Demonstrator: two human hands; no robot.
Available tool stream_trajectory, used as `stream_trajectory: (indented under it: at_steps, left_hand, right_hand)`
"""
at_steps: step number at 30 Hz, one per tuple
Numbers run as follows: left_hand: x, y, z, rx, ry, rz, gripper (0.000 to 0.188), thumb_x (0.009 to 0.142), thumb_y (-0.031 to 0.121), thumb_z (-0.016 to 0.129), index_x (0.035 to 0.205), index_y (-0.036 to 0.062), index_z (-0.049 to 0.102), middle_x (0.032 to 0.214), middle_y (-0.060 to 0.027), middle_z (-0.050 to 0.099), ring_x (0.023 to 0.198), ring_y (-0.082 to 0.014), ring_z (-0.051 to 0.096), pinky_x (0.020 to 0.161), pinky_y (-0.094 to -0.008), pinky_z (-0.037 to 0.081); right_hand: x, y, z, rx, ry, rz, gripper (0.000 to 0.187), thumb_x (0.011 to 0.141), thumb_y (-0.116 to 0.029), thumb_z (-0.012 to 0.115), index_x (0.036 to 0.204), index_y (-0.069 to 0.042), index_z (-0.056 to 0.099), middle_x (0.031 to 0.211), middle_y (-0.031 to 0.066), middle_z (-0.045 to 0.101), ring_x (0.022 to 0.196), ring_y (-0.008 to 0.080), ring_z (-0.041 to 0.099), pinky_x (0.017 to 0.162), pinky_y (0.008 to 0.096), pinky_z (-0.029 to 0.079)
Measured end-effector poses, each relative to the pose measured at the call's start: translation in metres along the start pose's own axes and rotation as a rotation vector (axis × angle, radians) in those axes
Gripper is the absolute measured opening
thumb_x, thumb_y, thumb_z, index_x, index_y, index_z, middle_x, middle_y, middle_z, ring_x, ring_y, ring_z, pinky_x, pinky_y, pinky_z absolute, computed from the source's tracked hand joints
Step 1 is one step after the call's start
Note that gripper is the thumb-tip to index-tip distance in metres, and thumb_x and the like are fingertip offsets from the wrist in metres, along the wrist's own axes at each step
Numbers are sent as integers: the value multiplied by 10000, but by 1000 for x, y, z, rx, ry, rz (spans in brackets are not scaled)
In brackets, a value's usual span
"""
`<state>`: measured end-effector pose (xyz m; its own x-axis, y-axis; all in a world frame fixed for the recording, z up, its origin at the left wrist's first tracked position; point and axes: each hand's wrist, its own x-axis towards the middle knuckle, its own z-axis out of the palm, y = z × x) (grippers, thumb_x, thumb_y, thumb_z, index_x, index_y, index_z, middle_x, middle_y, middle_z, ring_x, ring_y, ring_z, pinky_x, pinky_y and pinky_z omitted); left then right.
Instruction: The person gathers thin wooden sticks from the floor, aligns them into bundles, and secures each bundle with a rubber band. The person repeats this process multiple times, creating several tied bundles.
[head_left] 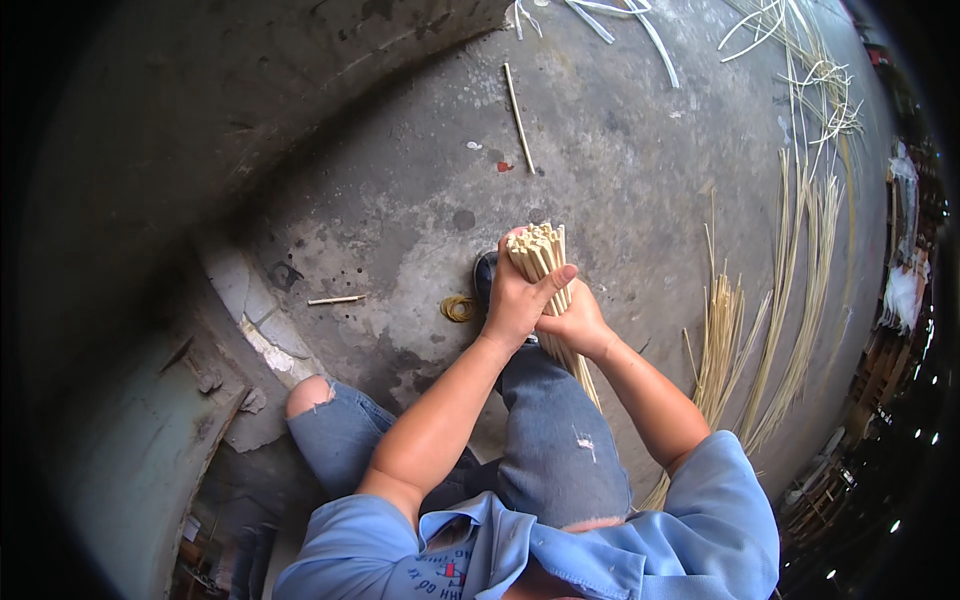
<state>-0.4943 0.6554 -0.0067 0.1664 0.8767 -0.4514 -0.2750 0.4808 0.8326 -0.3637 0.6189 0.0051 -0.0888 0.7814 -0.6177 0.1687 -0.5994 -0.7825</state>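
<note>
Currently, a bundle of pale sticks [541, 252] stands at the centre of the frame, clasped by the left hand [516, 306], thumb across its front, and by the right hand [578, 322] slightly lower. Gathering seems well along: the blunt tips sit nearly level, though no tie shows on the visible parts. Outside the bundle lie a slim stick [519, 120] at upper centre, a shorter stick [338, 299] left of centre, and thin, bendy strands [722, 335] at right. A coiled yellowish ring [457, 308] rests on the rough, stained concrete floor [630, 190].
</note>
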Motion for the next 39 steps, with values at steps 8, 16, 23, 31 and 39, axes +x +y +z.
stream_trajectory:
  at_steps: [8, 16, 23, 31, 39]
  left_hand:
    - [-2, 9, -40, -212, -204, -71, 426, 1109, 298, 534, 1425, 13, 525, 1243, -110, 667, 1145, -168, 636, 997, -336, 529]
    - [6, 1, -46, -152, -112, 5, 176, 1013, 2, 634, 1185, -7, 669, 1059, -73, 734, 945, -135, 710, 805, -292, 603]
    - [11, 0, -60, -72, -181, 35, 211, 986, 9, 680, 1196, 14, 667, 1123, -59, 704, 1027, -160, 705, 885, -304, 609]
    - [23, -8, -60, -289, -239, 64, 106, 989, 6, 670, 1086, 35, 639, 1243, -45, 597, 1057, -158, 686, 921, -324, 615]
    - [19, -3, -57, -260, -199, -14, 136, 1018, 111, 672, 1119, 61, 597, 1249, -33, 572, 1122, -141, 617, 904, -306, 600]
  right_hand:
    - [13, 9, -26, 481, -376, 144, 752, 711, -148, 861, 1378, 31, 562, 1065, 111, 704, 911, 183, 689, 828, 354, 588]
    - [18, 20, -26, 521, -431, 215, 777, 635, -208, 872, 1306, 5, 543, 999, 113, 643, 867, 240, 659, 744, 393, 581]
    - [18, 15, -19, 496, -403, 189, 686, 637, -217, 871, 1221, 1, 584, 943, 111, 633, 838, 243, 651, 744, 414, 576]
    - [14, 14, -23, 409, -373, 181, 762, 649, -251, 863, 1295, 15, 561, 998, 131, 679, 906, 236, 682, 801, 397, 582]
    - [12, -6, -23, 346, -418, 149, 714, 715, -206, 832, 1341, 14, 569, 1021, 117, 720, 944, 211, 710, 889, 379, 578]
